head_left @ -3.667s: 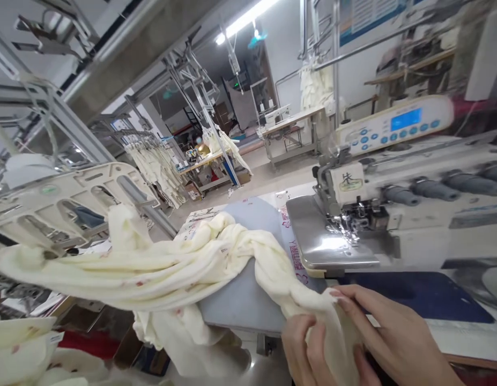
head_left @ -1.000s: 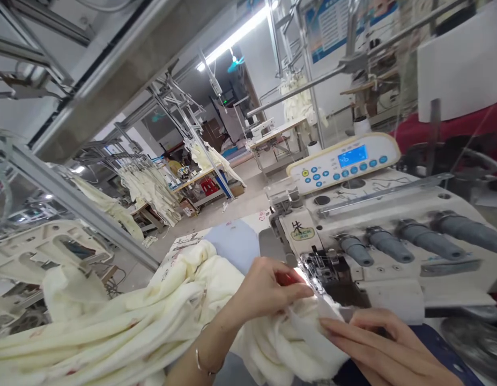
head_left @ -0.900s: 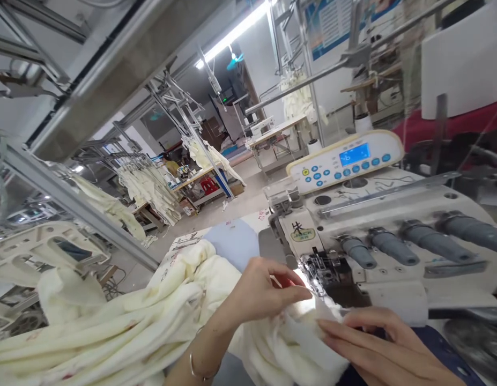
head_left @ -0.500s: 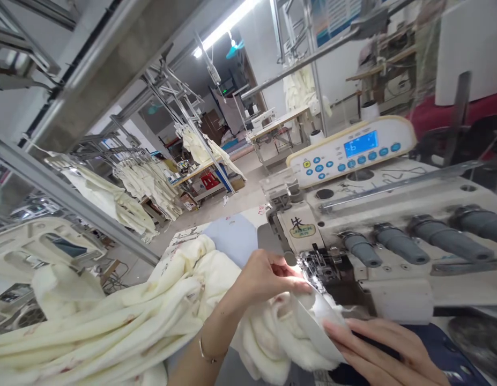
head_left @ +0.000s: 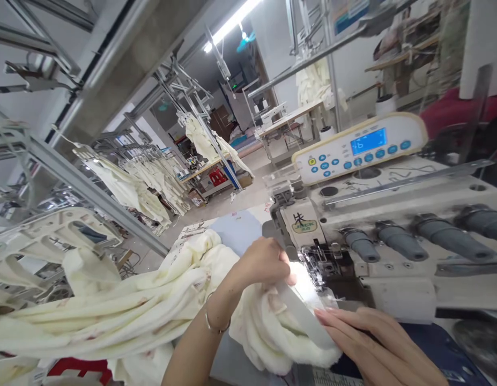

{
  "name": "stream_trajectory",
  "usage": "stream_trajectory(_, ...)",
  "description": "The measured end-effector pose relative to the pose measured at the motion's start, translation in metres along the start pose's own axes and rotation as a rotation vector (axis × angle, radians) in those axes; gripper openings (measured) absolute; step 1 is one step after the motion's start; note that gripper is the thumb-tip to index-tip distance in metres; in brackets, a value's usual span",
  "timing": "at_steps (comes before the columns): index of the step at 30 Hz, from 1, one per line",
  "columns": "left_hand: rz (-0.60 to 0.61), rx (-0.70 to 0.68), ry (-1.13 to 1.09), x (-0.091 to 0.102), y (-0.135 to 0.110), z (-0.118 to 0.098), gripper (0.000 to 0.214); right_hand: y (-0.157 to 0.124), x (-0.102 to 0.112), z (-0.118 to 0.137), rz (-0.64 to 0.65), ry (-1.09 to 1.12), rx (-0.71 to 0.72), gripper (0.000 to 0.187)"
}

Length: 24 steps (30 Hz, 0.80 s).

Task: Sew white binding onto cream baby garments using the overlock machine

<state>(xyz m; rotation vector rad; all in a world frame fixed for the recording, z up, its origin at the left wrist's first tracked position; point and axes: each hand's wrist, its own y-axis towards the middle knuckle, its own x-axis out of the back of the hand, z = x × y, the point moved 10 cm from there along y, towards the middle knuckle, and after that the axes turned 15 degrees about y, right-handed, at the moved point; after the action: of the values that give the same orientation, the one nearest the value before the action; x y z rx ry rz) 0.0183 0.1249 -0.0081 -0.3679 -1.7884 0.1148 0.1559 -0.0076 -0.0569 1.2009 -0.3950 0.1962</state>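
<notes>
Curled at the edge of the cream fleece fabric [head_left: 268,338], my left hand [head_left: 266,262] grips it just left of the needle area of an overlock sewing machine [head_left: 304,220]. A smooth pale band [head_left: 308,321] runs along the fabric edge. The fingertips of my right hand [head_left: 380,343] pinch this band near its lower end, in front of the presser foot; its thumb is hidden. The machine's lamp lights the fabric between my hands brightly. More of the bunched fleece spreads left across the table.
The machine's control panel [head_left: 361,147] with a blue display stands behind its head. Grey thread tension knobs [head_left: 361,245] line its front. A hanger clamp [head_left: 71,225] holds fabric at left. Garments hang from rails [head_left: 139,182] beyond, beside other sewing tables [head_left: 292,119].
My left hand has drawn slightly left and back from the needle area, its fingers more curled. The band lies more exposed between my hands. The view has shifted a little.
</notes>
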Motion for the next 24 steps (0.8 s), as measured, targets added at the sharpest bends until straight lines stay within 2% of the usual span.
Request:
stream_trajectory(4,-0.080,0.018,0.011,0.003,0.013,-0.001,0.023,0.008,0.005,-0.001,-0.062,0.025,-0.088,0.045)
stream_trajectory(9,-0.236,0.078,-0.014,-0.001,0.015,0.007,0.031,0.019,0.008,0.000,-0.132,-0.018,-0.130,0.050)
stream_trajectory(15,-0.335,0.085,-0.063,-0.004,0.015,0.010,0.038,0.007,0.006,0.001,-0.188,-0.180,-0.180,0.061)
stream_trajectory(17,-0.350,0.057,-0.082,-0.004,0.016,0.008,0.038,0.002,0.008,-0.001,-0.233,-0.216,-0.202,0.063)
stream_trajectory(20,-0.363,-0.013,-0.113,-0.003,0.014,0.003,0.036,0.000,0.009,-0.001,-0.215,-0.311,-0.159,0.052)
stream_trajectory(24,-0.309,-0.219,-0.161,0.005,-0.004,-0.005,0.023,0.006,0.013,0.003,-0.157,-0.347,-0.085,0.039)
